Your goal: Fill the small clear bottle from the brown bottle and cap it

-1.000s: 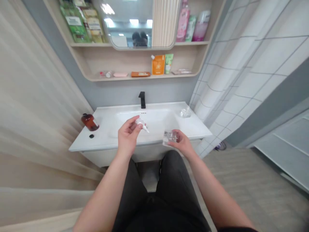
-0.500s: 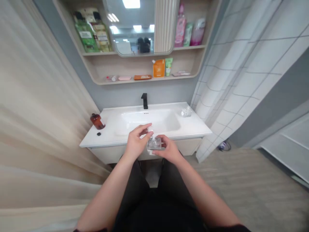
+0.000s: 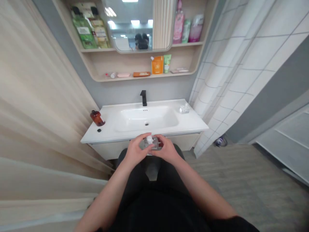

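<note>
A clear, square-sided bottle (image 3: 155,143) with a white pump top (image 3: 149,139) is held between my hands, in front of the washbasin's front edge. My right hand (image 3: 167,149) grips its right side, thumb and fingers curved round the body. My left hand (image 3: 137,149) is closed round its left side near the pump, with the fingertips of both hands almost meeting. The fingers hide the lower part of the bottle. Beyond my hands lies the white washbasin (image 3: 166,116) with its black tap (image 3: 144,98).
On the counter's left stand a brown bottle (image 3: 97,118) and a small black cap (image 3: 99,130). A similar clear bottle (image 3: 184,109) sits at the right. Above is a shelf cabinet (image 3: 91,78) with toiletries and a mirror (image 3: 132,25). Curtains (image 3: 48,112) hang on both sides.
The bottle has come down and closer to my body. My left hand has moved from the pump top down to the bottle's left side; the pump top now sits lower on the bottle.
</note>
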`<state>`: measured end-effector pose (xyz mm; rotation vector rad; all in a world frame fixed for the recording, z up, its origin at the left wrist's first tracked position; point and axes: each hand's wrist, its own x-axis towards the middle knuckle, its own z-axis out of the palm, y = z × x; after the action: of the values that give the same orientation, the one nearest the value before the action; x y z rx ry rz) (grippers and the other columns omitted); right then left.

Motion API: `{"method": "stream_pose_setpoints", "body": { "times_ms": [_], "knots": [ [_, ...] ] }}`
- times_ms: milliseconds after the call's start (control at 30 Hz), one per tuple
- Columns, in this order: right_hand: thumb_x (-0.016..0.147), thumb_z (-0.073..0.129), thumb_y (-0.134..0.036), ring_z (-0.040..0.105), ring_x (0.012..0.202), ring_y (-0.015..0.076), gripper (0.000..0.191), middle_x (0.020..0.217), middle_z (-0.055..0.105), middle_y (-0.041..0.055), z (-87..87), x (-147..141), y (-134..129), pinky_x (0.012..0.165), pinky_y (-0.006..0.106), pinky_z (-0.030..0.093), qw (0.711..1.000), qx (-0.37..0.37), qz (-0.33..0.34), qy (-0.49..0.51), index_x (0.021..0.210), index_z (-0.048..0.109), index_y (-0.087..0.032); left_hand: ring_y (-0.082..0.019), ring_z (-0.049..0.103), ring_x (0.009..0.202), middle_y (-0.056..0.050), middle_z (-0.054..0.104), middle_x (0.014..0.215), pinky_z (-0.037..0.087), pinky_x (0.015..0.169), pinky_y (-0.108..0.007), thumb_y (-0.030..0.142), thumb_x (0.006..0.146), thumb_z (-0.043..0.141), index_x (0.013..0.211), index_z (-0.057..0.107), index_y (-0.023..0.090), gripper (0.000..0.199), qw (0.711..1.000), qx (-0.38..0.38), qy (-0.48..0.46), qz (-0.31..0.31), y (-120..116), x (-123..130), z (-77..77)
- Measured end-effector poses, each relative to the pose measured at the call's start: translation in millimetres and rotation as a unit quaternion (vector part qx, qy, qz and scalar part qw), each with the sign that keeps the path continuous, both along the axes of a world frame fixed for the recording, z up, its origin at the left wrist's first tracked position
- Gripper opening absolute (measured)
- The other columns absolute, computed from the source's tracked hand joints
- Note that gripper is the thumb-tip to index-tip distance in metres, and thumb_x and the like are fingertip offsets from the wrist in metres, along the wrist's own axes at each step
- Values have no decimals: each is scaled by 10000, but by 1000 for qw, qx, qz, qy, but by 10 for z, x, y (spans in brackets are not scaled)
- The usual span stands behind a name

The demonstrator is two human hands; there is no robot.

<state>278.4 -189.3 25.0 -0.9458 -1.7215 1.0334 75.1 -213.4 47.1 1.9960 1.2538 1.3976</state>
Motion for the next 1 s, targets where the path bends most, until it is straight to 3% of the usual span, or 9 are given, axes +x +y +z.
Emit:
{"method": "stream_pose_setpoints", "body": {
  "times_ms": [167,267,400,533,667,833,933,1000],
  "knots": [
    [661,1009,-504,763,1022,282,709,1156,795,66,39,-1,-72,893,414,636,1000,-5,11,8,1253,721,-241,-235,759,1084,-97,782,1177,629,975,-374,339,943,804,1206,827,237,283,999,13,-42,-24,-26,-32,65],
    [663,1012,-496,764,1025,283,698,1158,795,60,66,9,-93,904,419,637,1000,0,12,6,1248,725,-244,-249,766,1130,-104,799,1220,613,1043,-400,334,977,762,1246,814,232,293,997,-22,-54,-57,-52,-74,80],
    [663,1009,-497,764,1025,280,694,1161,797,55,116,15,-110,893,412,638,1000,4,11,-5,1246,723,-253,-272,753,1236,-99,798,1318,567,1154,-439,346,992,738,1316,781,236,344,997,-49,-38,-48,-96,-90,56],
    [666,1007,-512,765,1031,282,693,1160,801,55,126,16,-117,897,409,636,1000,2,14,-12,1246,728,-254,-266,769,1190,-71,814,1268,587,1124,-424,364,961,784,1277,784,251,335,998,-53,-23,-28,-114,-95,64],
    [671,1006,-520,766,1003,279,699,1147,800,57,71,32,-96,886,407,638,1000,-1,13,-11,1253,734,-245,-263,703,1344,-96,757,1414,536,1201,-456,314,1069,610,1402,738,261,361,996,-11,16,-82,-96,-117,94],
    [666,1008,-529,772,1015,281,736,1166,803,68,8,48,-80,884,397,639,1000,-9,8,4,1277,725,-232,-274,694,1350,-110,745,1419,534,1211,-470,321,1032,687,1410,742,264,387,996,41,34,-65,-42,-112,76],
    [669,1006,-535,770,1021,280,745,1181,804,71,11,62,-88,887,396,638,1000,-9,7,4,1288,724,-231,-262,660,1408,-105,713,1483,506,1242,-473,283,1081,576,1465,717,280,409,992,45,50,-111,-23,-129,81],
    [668,1008,-534,768,1037,282,749,1190,803,68,23,73,-96,901,400,639,1000,-9,14,3,1295,725,-238,-269,650,1422,-109,704,1496,501,1248,-475,287,1066,608,1462,722,279,412,990,47,52,-123,-21,-143,108]
  ]
}}
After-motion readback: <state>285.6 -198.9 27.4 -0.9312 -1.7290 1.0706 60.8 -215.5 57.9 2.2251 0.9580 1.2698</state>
